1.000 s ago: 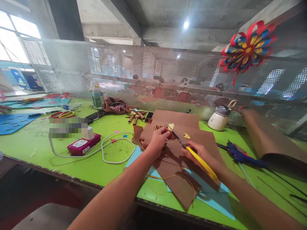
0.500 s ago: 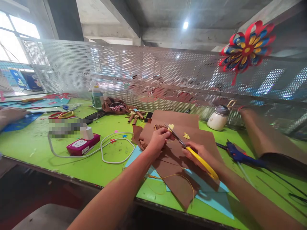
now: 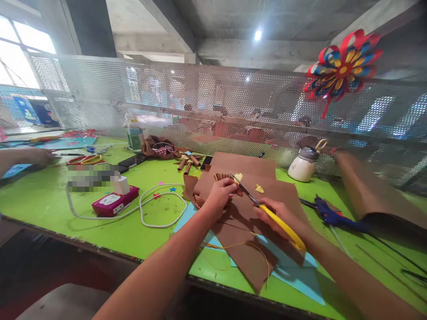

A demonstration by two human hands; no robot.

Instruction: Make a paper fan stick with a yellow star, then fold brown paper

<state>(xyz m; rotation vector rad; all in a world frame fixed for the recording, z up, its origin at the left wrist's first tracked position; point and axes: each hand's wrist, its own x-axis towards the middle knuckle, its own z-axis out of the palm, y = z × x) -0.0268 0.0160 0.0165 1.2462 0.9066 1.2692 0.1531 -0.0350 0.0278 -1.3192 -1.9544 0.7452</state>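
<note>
My left hand (image 3: 218, 195) is closed on a pleated brown paper piece (image 3: 204, 194) held over brown sheets (image 3: 253, 213) on the green table (image 3: 50, 200). My right hand (image 3: 278, 215) grips yellow-handled scissors (image 3: 267, 210), whose blades point up-left to the paper just beside my left fingers. Small yellow scraps (image 3: 259, 188) lie on the brown sheet past the blades. A thin yellow cord (image 3: 247, 246) curls across the sheets near the table's front edge. Light blue paper (image 3: 296, 275) lies under the brown sheets.
A pink device (image 3: 115, 201) with a white cable (image 3: 160, 209) lies to the left. A blue glue gun (image 3: 336, 218), a white pot (image 3: 305, 164) and a brown paper roll (image 3: 370, 191) are at right. Another person's hand (image 3: 36, 156) rests far left. A perforated metal screen (image 3: 200, 102) backs the table.
The other person's hand at far left has come further onto the table. My hands and the scissors have barely shifted.
</note>
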